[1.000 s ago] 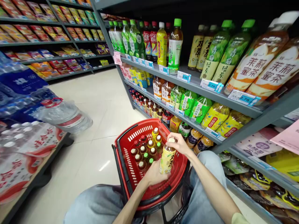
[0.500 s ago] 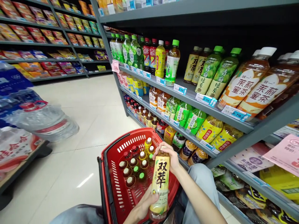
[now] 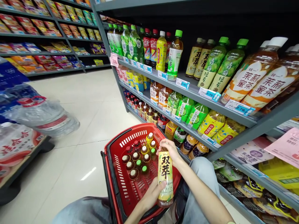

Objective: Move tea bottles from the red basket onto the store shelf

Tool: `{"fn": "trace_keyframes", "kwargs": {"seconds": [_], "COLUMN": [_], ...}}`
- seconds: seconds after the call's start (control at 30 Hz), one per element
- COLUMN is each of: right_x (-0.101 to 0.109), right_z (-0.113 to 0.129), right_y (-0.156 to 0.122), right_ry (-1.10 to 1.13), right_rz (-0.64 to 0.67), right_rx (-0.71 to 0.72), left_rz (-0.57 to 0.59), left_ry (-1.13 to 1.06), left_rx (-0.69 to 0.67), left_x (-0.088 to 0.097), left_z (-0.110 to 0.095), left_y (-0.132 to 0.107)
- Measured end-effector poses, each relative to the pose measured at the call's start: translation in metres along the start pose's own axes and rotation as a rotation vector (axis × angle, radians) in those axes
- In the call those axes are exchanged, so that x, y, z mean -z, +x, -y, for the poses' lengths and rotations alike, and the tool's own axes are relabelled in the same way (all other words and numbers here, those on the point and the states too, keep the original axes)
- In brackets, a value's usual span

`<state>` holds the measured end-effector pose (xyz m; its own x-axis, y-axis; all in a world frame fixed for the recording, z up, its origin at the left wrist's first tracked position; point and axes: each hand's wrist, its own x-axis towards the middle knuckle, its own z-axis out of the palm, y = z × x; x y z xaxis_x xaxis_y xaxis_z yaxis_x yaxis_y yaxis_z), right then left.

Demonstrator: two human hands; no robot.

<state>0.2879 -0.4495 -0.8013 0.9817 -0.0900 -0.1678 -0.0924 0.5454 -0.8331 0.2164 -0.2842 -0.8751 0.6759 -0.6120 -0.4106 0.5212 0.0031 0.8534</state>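
A tea bottle (image 3: 165, 174) with a yellow label and large dark characters is tilted over the near right part of a red shopping basket (image 3: 119, 199). Around its lower half wraps my left hand (image 3: 153, 191), thumb across the label. My right hand (image 3: 170, 151) is closed around the bottle's cap and neck, hiding the cap. Inside the basket, several drink bottles (image 3: 137, 160) stand upright with white, green and red caps, grouped toward the far side. The basket sits on the floor between my knees.
A drinks shelf (image 3: 193, 90) with rows of bottles and price tags runs along the right. To the left, large water jugs (image 3: 51, 118) and wrapped packs lie on a low platform (image 3: 30, 155). Snack shelves (image 3: 46, 37) stand beyond the tiled floor (image 3: 93, 87).
The bottle and both hands have shifted slightly, with the bottle a little higher in view and still held by both hands. The camera view has also moved a little.
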Motion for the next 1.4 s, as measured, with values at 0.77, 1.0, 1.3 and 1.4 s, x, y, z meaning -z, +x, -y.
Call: {"fn": "trace_keyframes", "kwargs": {"seconds": [0.77,1.0,1.3,1.4], "right_x": [0.010,0.007,0.007,0.006], "right_z": [-0.007,-0.012,-0.014,-0.013], "right_y": [-0.005,-0.005,-0.008,-0.008], "right_ry": [-0.320,-0.332,-0.316,-0.310], "right_rz": [-0.090,-0.087,-0.101,-0.110], "right_rx": [0.058,0.038,0.022,0.015], "left_rz": [-0.056,-0.051,-0.045,-0.044], "left_ry": [-0.165,-0.145,-0.123,-0.122], "left_rx": [0.060,0.077,0.077,0.077], "left_x": [-0.030,-0.026,-0.025,-0.025], "left_z": [-0.022,-0.021,-0.018,-0.019], "left_y": [0.008,0.003,0.002,0.002]}}
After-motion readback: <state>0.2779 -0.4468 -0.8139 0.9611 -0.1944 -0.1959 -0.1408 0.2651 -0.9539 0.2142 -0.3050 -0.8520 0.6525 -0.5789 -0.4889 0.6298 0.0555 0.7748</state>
